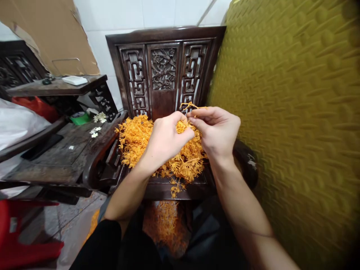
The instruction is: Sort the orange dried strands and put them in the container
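A heap of orange, branching plastic-like sprigs (135, 140) lies on the seat of a dark carved wooden chair (164, 105). Above the heap, my left hand (170, 137) has its thumb and index finger curled close to my right hand; what it pinches, if anything, is too small to make out. My right hand (218, 129) is closed, its fingertips pinching a thin orange sprig (194, 106) that sticks out above both hands. The fingertips of the two hands nearly meet. One small sprig (176, 187) hangs at the seat's front edge.
On the left, a second wooden seat (56, 161) holds green tape (80, 118) and pale flower pieces (95, 131). A red stool (25, 240) is at lower left. A yellow-green textured mat (287, 112) stands along the right. Orange bits (165, 221) lie below the chair.
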### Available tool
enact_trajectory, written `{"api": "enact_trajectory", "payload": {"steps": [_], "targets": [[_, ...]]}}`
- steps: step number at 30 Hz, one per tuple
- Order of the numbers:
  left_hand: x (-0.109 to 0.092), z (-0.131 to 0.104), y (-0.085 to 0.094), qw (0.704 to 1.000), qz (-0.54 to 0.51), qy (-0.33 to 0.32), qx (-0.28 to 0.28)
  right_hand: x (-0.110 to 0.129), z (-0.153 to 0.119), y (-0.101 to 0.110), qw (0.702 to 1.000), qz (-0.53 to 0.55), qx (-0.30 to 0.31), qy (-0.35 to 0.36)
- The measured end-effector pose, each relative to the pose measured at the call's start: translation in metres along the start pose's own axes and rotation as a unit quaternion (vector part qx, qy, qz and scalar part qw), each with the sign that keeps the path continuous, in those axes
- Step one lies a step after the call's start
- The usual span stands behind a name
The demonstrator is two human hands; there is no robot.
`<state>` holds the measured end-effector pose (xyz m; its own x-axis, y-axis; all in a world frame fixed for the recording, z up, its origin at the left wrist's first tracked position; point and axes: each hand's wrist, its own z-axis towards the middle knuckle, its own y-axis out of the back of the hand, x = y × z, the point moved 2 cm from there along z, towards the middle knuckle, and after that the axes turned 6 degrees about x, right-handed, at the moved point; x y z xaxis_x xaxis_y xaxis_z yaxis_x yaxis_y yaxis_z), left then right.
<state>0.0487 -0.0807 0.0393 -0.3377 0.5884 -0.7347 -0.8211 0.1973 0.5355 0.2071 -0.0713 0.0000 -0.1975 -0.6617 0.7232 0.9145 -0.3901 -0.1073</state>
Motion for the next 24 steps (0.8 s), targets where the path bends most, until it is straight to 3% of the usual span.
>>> {"api": "enact_trajectory", "payload": {"steps": [2,4,8,13,18,21,24], "targets": [[-0.01,-0.011,0.011,0.999,-0.051,-0.013,0.016,-0.015,0.012,0.019,0.999,-0.031,-0.044,-0.003],[-0.015,-0.018,0.026,0.995,-0.094,-0.019,0.017,-0.033,0.024,0.043,0.996,0.008,-0.074,-0.049],[0.004,-0.01,0.042,0.987,-0.157,-0.006,0.022,-0.049,0.036,0.069,0.978,0.146,-0.012,-0.147],[0.032,0.012,0.038,0.985,-0.164,-0.002,0.052,-0.034,0.032,0.055,0.972,0.163,0.07,-0.154],[0.027,0.012,0.036,0.995,-0.049,-0.052,0.066,-0.022,0.027,0.041,0.974,0.162,0.081,-0.134],[0.028,0.015,0.022,0.996,0.009,-0.041,0.072,-0.014,0.018,0.028,0.976,0.154,0.097,-0.119],[0.036,0.021,0.001,0.992,0.047,-0.031,0.113,-0.006,0.008,0.014,0.978,0.142,0.127,-0.085]]}}
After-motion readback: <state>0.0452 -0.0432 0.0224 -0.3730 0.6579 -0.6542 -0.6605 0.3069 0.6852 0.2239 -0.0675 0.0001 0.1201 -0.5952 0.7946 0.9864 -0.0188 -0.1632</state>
